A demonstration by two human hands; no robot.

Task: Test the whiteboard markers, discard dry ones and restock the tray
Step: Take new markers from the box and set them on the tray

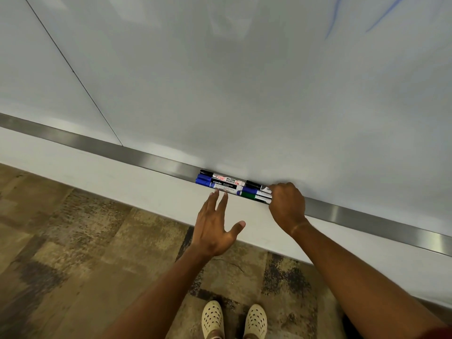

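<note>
On the metal tray [151, 157], at twelve o'clock from my feet, lie the markers [220, 182]. My right hand [288, 204] curls over their right ends; my left hand [215, 228] is spread, fingertips touching. Light, smooth, apt to roll: grip mid-barrel.

Board above both hands: glossy smooth white whiteboard panel [244, 81].
Ledge under right hand: long brushed-metal tray [151, 159].
Floor below hands: matt mottled brown carpet [73, 241].
</note>
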